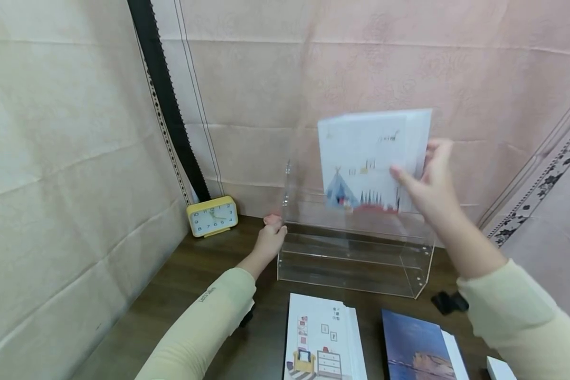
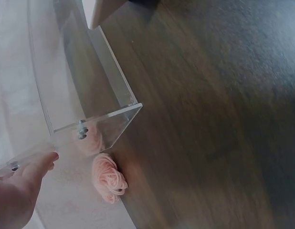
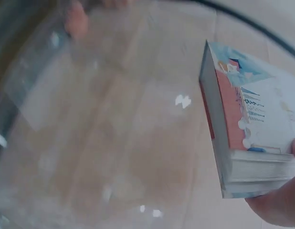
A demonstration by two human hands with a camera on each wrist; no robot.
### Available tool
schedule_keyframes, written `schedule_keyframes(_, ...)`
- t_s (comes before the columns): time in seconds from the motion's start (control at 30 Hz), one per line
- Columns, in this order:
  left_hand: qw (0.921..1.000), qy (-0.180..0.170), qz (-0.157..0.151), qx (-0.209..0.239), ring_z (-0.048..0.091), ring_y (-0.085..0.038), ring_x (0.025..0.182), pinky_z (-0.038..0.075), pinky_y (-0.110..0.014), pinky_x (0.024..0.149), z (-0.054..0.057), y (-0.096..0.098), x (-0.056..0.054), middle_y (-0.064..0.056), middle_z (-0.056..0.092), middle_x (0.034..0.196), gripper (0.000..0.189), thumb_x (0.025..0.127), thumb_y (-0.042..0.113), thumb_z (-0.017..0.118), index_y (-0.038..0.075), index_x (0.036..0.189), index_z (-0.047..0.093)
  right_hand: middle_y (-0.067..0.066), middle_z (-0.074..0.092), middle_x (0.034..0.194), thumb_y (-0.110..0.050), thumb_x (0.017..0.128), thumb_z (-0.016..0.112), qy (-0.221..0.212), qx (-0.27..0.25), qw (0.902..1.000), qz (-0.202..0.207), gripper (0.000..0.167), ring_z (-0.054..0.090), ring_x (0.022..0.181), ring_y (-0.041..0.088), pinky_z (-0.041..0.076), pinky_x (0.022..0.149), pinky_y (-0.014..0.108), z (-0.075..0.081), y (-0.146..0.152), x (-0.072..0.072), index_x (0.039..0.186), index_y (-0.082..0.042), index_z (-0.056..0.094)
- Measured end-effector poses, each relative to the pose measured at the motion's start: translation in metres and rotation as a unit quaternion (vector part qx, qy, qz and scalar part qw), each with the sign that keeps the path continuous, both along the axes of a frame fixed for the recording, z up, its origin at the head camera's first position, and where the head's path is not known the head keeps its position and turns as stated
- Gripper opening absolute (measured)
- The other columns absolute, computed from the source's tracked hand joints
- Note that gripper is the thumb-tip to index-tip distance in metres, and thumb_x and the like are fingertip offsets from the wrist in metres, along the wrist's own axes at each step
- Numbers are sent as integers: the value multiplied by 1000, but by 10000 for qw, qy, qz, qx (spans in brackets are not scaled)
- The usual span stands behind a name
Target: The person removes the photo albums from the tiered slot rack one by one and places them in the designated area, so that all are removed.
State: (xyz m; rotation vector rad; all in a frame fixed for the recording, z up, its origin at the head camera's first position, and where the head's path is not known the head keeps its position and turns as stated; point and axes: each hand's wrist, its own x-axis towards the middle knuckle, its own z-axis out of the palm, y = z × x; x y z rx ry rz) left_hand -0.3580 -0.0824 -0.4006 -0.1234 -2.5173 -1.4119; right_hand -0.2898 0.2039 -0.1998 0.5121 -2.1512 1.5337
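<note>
My right hand (image 1: pixel 434 184) grips a thick white book (image 1: pixel 361 158) by its right side, thumb on the front cover. The cover has a blue tent drawing; its page edges show in the right wrist view. The book is held up above and behind a clear acrylic rack (image 1: pixel 351 269) on the dark wooden table. At the rack's left side panel, my left hand (image 1: pixel 269 240) holds the edge, its thumb (image 2: pixel 42 164) on the panel in the left wrist view. Most of its other fingers are hidden.
A yellow alarm clock (image 1: pixel 212 216) stands at the back left corner. Beside the rack lies a pink yarn bundle (image 2: pixel 108 179). In front are a white illustrated book (image 1: pixel 323 338), a blue-covered book (image 1: pixel 418 345) and a white object (image 1: pixel 500 368). Pale cloth (image 1: pixel 247 84) hangs behind.
</note>
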Motion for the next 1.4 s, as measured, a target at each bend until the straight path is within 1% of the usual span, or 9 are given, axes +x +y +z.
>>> schedule_keyframes(0.17,10000,-30,-38,83,42,-20,59,36,-30,56,3,-2,1,-2,34,59,35,95,17,50,10,63,41,24,45,118,-6,91,58,-1100,189,9919,605,50,63,88,25,54,68,38,-54,-13,32,121,-3,18)
schedule_keyframes(0.33,9998,37,-190,13,42,-21,59,37,-30,56,2,-4,0,-3,34,58,37,93,15,52,10,60,38,25,50,110,-5,88,60,-2833,-56,9555,815,52,63,77,28,54,63,44,-107,-27,51,122,0,21)
schedule_keyframes(0.47,9999,-34,-142,-44,48,-25,71,41,-34,65,1,-5,-2,-8,47,67,31,94,17,53,7,64,48,22,54,98,-2,86,61,-3493,-191,9335,785,47,63,71,27,53,61,42,-143,-45,57,116,1,25)
schedule_keyframes(0.6,9999,-133,-19,-15,50,-27,76,43,-38,70,2,-4,-1,-13,55,77,28,93,17,54,2,70,56,20,56,93,-1,85,61,-3745,-165,9234,822,42,62,68,26,53,59,40,-172,-69,56,110,0,28)
schedule_keyframes(0.7,9995,-294,-37,89,51,-24,69,47,-36,64,2,-4,-1,-12,53,72,29,94,16,55,1,69,54,20,55,92,-3,84,63,-3849,-50,9172,1031,44,61,69,24,52,60,38,-188,-90,56,110,1,27)
schedule_keyframes(0.97,9952,-679,-103,701,58,-27,70,52,-34,56,3,0,0,-10,51,75,30,94,15,55,2,67,50,21,50,99,-2,86,60,-3790,-196,9109,1621,49,63,74,24,53,64,36,-212,-141,59,116,7,23)
schedule_keyframes(1.13,9938,-736,-112,828,60,-32,77,53,-35,57,3,0,1,-11,52,79,24,95,16,54,-3,81,60,23,45,105,-2,83,62,-3671,-207,9194,1398,53,57,87,28,49,76,41,-224,-169,69,117,8,22)
schedule_keyframes(1.27,9944,-722,-183,754,61,-34,79,53,-35,57,3,-2,1,-14,54,83,24,96,18,52,-3,93,64,34,39,116,-4,84,64,-3710,-143,9227,1038,64,43,111,43,34,95,53,-233,-189,81,124,13,17)
schedule_keyframes(1.4,9947,-661,-150,767,62,-33,75,53,-34,55,3,-2,1,-17,57,85,23,95,18,53,-2,95,65,31,42,115,-9,84,67,-3712,-134,9252,777,63,40,116,42,28,98,56,-242,-203,91,122,11,21)
